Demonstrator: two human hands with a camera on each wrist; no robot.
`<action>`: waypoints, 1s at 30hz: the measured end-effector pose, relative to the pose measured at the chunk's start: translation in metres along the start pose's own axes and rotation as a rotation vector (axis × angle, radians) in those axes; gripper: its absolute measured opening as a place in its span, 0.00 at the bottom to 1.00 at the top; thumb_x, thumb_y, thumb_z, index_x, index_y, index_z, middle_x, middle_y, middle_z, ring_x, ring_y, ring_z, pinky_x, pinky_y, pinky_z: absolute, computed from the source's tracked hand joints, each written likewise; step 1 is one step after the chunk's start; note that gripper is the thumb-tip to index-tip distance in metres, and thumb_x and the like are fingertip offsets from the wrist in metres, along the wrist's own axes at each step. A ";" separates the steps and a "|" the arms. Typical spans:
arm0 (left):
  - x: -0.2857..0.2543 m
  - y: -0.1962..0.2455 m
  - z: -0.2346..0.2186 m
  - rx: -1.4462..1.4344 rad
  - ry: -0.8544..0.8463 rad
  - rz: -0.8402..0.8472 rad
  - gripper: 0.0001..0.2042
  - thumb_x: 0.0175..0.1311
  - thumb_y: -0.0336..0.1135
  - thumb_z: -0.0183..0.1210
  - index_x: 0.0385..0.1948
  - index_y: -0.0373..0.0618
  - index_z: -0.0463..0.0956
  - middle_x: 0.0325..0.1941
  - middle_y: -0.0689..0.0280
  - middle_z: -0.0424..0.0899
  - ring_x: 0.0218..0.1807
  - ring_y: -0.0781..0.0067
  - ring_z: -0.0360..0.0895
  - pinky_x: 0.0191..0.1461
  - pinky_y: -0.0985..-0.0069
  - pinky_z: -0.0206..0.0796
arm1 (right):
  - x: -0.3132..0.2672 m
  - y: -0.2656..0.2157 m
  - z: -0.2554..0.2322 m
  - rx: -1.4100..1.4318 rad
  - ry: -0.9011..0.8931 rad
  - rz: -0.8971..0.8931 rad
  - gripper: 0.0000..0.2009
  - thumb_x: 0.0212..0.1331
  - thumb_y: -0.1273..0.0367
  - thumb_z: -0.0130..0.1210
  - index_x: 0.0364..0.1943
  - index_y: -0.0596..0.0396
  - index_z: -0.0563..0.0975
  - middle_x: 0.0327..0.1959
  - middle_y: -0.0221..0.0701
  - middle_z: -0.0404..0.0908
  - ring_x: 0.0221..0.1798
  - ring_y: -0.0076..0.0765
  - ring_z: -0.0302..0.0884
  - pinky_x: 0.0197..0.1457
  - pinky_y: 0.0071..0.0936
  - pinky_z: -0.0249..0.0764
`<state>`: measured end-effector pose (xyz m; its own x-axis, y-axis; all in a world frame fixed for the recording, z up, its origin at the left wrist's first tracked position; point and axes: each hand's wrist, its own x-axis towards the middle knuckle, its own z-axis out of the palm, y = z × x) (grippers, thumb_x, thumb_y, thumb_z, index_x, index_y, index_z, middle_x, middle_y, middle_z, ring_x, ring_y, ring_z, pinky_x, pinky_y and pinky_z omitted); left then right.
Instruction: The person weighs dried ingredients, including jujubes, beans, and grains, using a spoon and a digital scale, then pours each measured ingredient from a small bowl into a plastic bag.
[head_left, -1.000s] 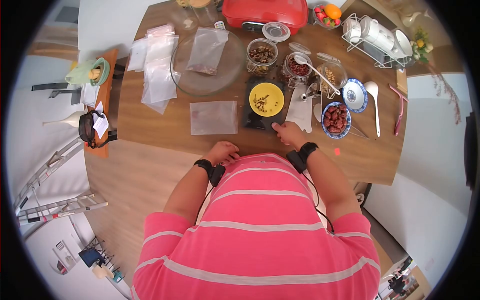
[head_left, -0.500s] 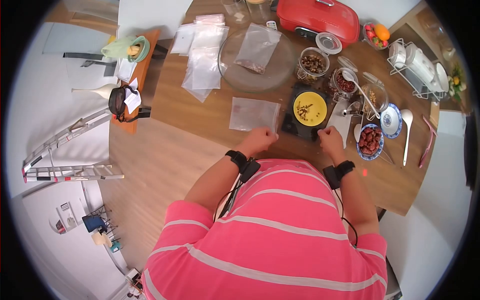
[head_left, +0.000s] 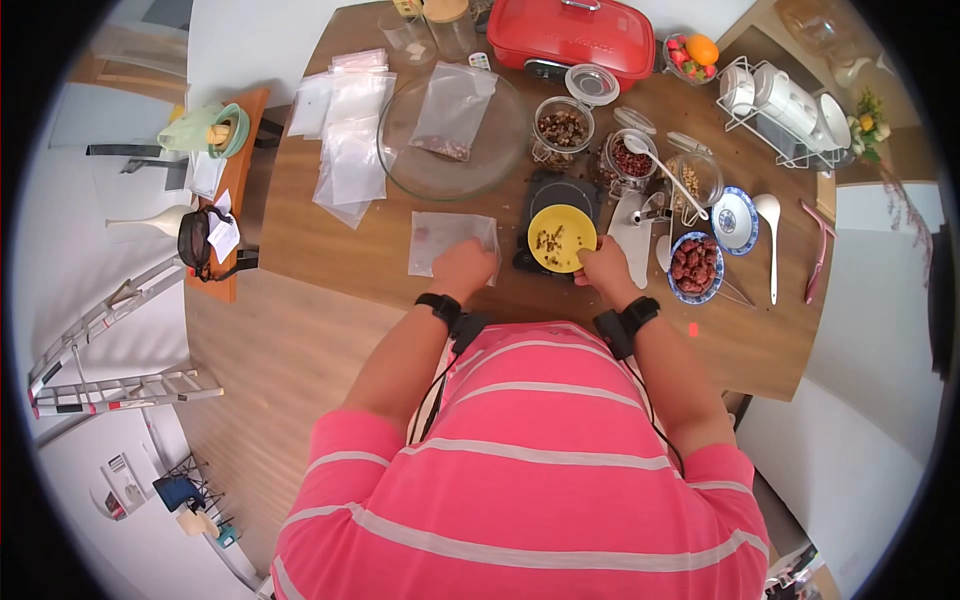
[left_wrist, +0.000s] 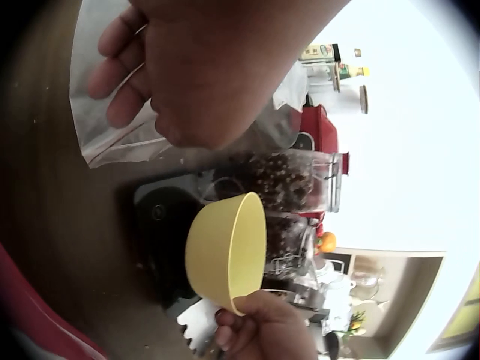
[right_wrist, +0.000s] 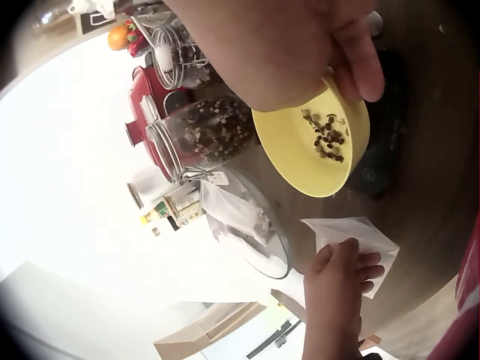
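Note:
My right hand (head_left: 604, 268) pinches the rim of a small yellow bowl (right_wrist: 300, 157), which holds a few dark dried bits. The bowl is lifted and tilted over the front of a black kitchen scale (left_wrist: 161, 214), whose round plate shows behind it in the head view. To the left, a clear zip bag (head_left: 430, 235) lies flat on the table. My left hand (head_left: 464, 268) lies over the bag's right part, its fingers (left_wrist: 124, 64) loosely bent and slightly spread on the plastic. In the right wrist view this bag (right_wrist: 379, 236) shows under the left fingers.
Behind the scale stand open glass jars (head_left: 563, 128) of dried ingredients, one with a white spoon (head_left: 672, 178). A large glass dish (head_left: 395, 165) with a filled bag and several flat bags (head_left: 355, 160) lie left. A bowl of red dates (head_left: 695, 268) stands right.
The right hand has gone from the scale's front edge to the yellow bowl and lifted it toward me. The left hand has moved from the table edge onto the zip bag.

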<state>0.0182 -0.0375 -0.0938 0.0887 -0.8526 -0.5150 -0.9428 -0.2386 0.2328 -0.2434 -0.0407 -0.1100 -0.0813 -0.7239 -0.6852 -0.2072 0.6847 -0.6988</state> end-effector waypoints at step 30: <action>-0.042 0.054 -0.038 -1.067 -0.215 0.277 0.18 0.69 0.45 0.58 0.36 0.35 0.81 0.30 0.61 0.88 0.27 0.75 0.83 0.34 0.75 0.74 | -0.139 -0.104 -0.017 -0.705 0.069 -1.031 0.34 0.47 0.60 0.74 0.58 0.55 0.71 0.49 0.37 0.75 0.36 0.35 0.79 0.38 0.31 0.79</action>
<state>-0.0238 -0.0326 -0.0281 -0.2359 -0.8645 -0.4439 -0.1541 -0.4177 0.8954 -0.2276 -0.0128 0.0609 0.3825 -0.9130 0.1421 -0.6793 -0.3821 -0.6266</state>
